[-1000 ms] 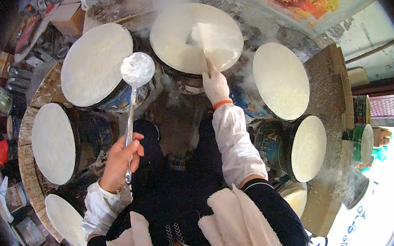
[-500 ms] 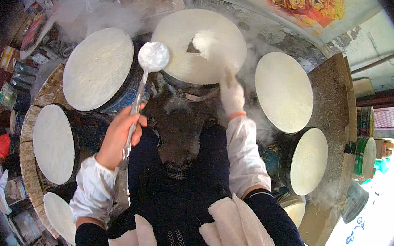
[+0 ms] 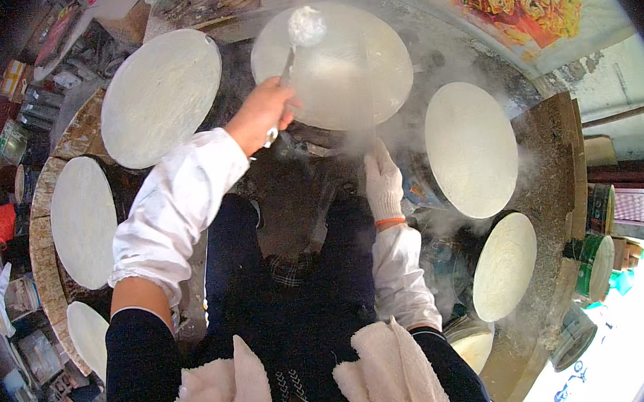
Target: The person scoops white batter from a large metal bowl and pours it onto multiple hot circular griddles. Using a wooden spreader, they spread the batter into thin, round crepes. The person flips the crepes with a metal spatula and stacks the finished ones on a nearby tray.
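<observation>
My left hand [image 3: 259,114] is bare and wraps round the metal handle of a ladle [image 3: 307,26]. The ladle's bowl, coated with white batter, is above the far middle round griddle [image 3: 376,33]. A thin pale batter layer covers much of that griddle, whitest near its centre and blurred by steam. In a white knitted glove, my right hand [image 3: 384,183] is closed at the griddle's near edge. From it a flat scraper [image 3: 360,93], smeared by motion, reaches over the batter; its exact shape is unclear.
Pale-topped round griddles stand around me: far left [image 3: 162,98], left [image 3: 84,222], right [image 3: 472,149] and near right [image 3: 504,266]. A curved tiled ledge [image 3: 44,251] runs along the left. Steam drifts on the right, where a board [image 3: 557,147] stands beyond the griddles.
My left hand has carried the ladle forward and right, over the far middle griddle. My right hand has drawn slightly nearer to me, and the dark gap in the batter no longer shows.
</observation>
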The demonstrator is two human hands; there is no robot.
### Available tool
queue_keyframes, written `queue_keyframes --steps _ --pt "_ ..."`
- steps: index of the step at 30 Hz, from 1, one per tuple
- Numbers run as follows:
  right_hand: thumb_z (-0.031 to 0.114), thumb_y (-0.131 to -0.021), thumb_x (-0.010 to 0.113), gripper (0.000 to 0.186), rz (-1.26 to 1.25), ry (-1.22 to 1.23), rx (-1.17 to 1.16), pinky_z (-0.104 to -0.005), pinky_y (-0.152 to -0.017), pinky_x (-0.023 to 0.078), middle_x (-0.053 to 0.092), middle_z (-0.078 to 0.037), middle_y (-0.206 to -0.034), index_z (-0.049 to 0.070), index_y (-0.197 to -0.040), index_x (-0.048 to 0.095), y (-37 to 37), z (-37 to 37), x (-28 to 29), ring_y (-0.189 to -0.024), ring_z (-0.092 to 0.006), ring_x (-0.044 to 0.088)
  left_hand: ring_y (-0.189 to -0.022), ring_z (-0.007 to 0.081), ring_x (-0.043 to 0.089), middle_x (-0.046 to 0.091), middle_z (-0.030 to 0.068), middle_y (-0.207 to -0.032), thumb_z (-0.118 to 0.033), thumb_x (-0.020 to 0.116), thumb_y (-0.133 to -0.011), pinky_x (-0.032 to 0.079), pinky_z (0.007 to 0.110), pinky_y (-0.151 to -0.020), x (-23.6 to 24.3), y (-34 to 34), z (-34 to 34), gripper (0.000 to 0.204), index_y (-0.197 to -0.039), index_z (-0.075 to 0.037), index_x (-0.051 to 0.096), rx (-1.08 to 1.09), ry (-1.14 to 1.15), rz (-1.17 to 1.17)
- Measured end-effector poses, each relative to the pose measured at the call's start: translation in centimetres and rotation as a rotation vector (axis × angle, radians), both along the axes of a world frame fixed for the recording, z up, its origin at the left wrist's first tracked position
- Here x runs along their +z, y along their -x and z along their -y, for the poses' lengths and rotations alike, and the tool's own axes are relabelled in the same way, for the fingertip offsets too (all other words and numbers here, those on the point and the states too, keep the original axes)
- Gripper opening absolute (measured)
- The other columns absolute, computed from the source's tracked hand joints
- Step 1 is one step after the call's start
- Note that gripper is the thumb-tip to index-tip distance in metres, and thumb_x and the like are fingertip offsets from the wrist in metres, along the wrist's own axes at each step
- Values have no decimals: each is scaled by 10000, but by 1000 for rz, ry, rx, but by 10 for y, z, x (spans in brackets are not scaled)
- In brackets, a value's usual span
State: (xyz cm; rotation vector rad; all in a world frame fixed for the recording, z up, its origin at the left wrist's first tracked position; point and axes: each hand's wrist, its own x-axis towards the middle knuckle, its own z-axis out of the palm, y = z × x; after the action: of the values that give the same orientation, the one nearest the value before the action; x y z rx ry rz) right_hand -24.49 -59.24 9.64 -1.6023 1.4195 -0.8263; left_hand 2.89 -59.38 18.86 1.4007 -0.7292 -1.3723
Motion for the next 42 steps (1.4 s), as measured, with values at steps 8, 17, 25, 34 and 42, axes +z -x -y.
queue_keyframes --steps 8,17,25,34,42 --pt "141 -994 574 481 351 -69 104 -309 -1063 432 621 -190 -1380 22 -1456 509 -93 -23 -26 -1262 -212 598 -488 99 477 623 98 -862 -255 502 -1056 364 251 -423 -16 51 -68 287 -1231 -29 535 209 -106 -286" --pt "267 -980 582 517 46 114 -73 -407 -841 560 706 -250 -1149 87 -1461 525 -55 48 6 -974 -346 723 -505 42 481 605 80 -948 -189 450 -1083 400 192 -435 19 -9 -64 343 -1334 38 511 146 -17 -828" --pt "194 -950 600 537 -218 164 323 -458 -985 512 601 -272 -1327 194 -1477 501 -43 1 20 -1177 -402 626 -467 38 453 634 62 -923 -237 454 -1075 355 190 -396 96 -12 -87 396 -1386 -2 521 165 106 -588" --pt "244 -961 623 543 -451 168 419 -438 -861 568 714 -232 -1057 136 -1481 504 -11 -79 7 -1003 -391 711 -469 42 469 651 78 -912 -240 459 -1073 375 199 -353 60 0 -231 389 -1399 -37 515 175 -229 -824" --pt "152 -1013 584 438 243 -248 317 -236 -544 469 694 -29 -866 67 -1441 548 -54 -141 58 -630 -81 582 -436 45 468 658 77 -871 -243 458 -1087 381 205 -344 64 30 -370 390 -1399 -13 491 489 -169 -764"
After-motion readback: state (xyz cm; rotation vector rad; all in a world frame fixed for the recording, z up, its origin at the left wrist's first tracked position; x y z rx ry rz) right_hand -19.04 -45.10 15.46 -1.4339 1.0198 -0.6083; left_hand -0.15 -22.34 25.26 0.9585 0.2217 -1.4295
